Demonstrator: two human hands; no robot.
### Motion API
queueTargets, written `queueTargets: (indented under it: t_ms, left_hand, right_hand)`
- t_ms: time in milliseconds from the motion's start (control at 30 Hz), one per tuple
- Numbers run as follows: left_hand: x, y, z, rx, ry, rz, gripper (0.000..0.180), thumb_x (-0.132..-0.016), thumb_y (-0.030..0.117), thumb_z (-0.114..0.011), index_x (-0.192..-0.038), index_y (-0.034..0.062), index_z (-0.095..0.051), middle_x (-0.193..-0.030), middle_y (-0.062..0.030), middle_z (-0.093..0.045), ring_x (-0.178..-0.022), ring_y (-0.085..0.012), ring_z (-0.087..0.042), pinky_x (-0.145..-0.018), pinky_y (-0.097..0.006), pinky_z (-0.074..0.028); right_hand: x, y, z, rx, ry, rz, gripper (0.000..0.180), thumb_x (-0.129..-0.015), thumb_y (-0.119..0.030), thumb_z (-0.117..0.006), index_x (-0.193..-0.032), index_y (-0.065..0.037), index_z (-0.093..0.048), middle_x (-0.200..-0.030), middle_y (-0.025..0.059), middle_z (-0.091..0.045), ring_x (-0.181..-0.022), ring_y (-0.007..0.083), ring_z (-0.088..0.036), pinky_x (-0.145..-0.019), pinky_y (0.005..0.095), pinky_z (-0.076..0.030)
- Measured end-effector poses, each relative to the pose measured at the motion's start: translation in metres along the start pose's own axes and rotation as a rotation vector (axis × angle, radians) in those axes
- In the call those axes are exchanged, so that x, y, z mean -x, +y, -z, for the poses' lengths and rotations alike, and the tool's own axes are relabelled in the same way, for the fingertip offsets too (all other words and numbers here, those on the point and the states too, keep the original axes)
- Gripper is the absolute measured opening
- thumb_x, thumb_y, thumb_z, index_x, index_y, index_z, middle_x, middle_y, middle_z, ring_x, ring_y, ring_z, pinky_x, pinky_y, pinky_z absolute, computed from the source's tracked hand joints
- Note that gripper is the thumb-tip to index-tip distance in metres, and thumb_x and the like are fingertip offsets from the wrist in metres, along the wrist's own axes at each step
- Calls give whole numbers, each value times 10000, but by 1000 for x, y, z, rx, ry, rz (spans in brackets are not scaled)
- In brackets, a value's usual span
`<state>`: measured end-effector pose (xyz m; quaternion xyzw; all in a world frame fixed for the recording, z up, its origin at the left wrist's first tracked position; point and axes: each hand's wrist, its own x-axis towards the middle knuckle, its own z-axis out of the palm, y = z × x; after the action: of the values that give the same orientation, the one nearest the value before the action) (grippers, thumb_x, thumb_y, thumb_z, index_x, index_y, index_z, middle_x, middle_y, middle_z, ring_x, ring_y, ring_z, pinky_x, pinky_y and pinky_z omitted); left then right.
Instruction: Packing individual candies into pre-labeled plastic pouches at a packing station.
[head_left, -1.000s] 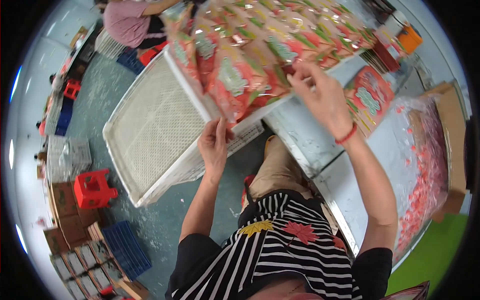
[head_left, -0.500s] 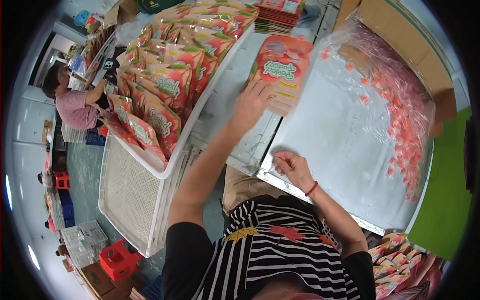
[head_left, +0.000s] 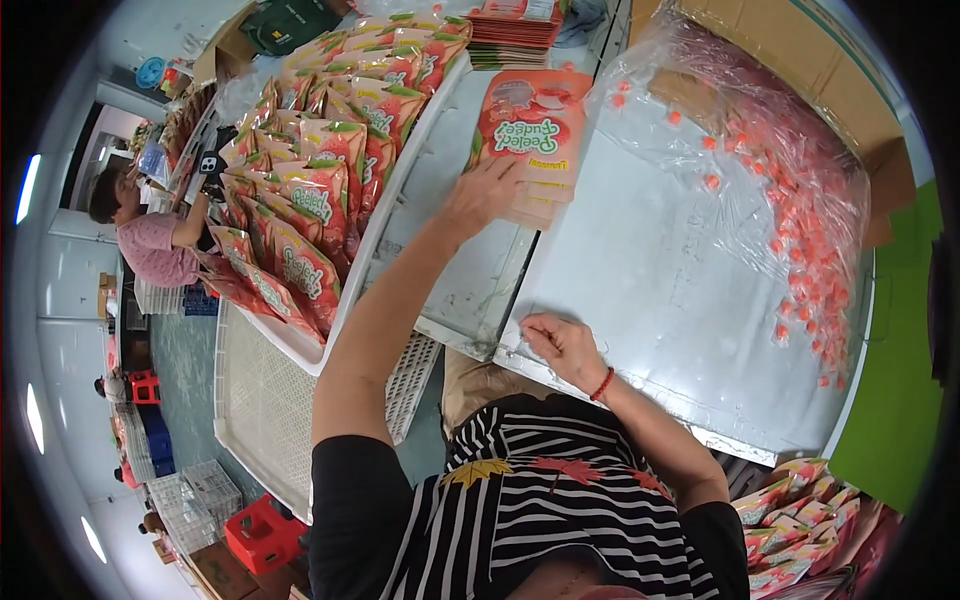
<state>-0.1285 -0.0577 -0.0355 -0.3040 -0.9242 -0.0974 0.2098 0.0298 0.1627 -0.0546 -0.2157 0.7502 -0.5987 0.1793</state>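
A small stack of flat red-and-pink pouches [head_left: 535, 115] lies on the metal table, top pouch slightly offset so paler edges show beneath its near end. My left hand [head_left: 485, 198] rests on the near left part of the stack, fingers stretched out flat over it. Close to the table's front edge, my right hand [head_left: 565, 350] sits with curled fingers and a red bracelet at the wrist. Its inner side is hidden, so I cannot make out whether it holds anything. To its right, small wrapped red candies [head_left: 800, 270] spill from a clear plastic bag [head_left: 700, 75].
A white tray [head_left: 372, 250] full of filled pouches stands at left, above a white perforated crate [head_left: 265, 400]. More stacked pouches [head_left: 510, 40] lie at the back. A cardboard box [head_left: 820, 60] stands behind the candy bag. Someone in pink [head_left: 155, 240] is at far left.
The whole view has shifted, with table things now further left. The top pouch lies slightly offset from those beneath it. My left hand stays on the stack; my right hand stays near the edge.
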Motion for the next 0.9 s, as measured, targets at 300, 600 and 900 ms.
queueTargets:
  t_ms: [300, 600, 900]
  left_hand:
    - [-6, -16, -4, -132, -15, -90, 280, -819, 116, -556, -1088, 39, -565, -962, -75, -588, -881, -248, -602, -686, -362, -539]
    - [-17, 41, 22, 200, -4, 123, 98, -798, 139, -643, -819, 52, -601, -738, -111, -597, -664, -308, -604, -583, -385, -491]
    - [-5, 71, 29, 448, 63, 262, 226, -756, 122, -724, -697, 21, -531, -612, -104, -548, -528, -248, -564, -486, -326, -437]
  right_hand:
    - [1, -7, -3, 54, 37, 53, 165, -874, -76, -599, -1021, -4, -620, -816, 100, -664, -694, 133, -617, -637, 249, -487]
    - [-21, -15, 17, -292, 230, -208, 232, -948, -194, -538, -1063, 5, -569, -753, 10, -598, -611, 62, -537, -534, 207, -443]
    - [-92, -4, 57, -177, 416, -144, 251, -962, -224, -498, -877, 2, -570, -680, 16, -579, -546, 78, -511, -495, 226, -410]
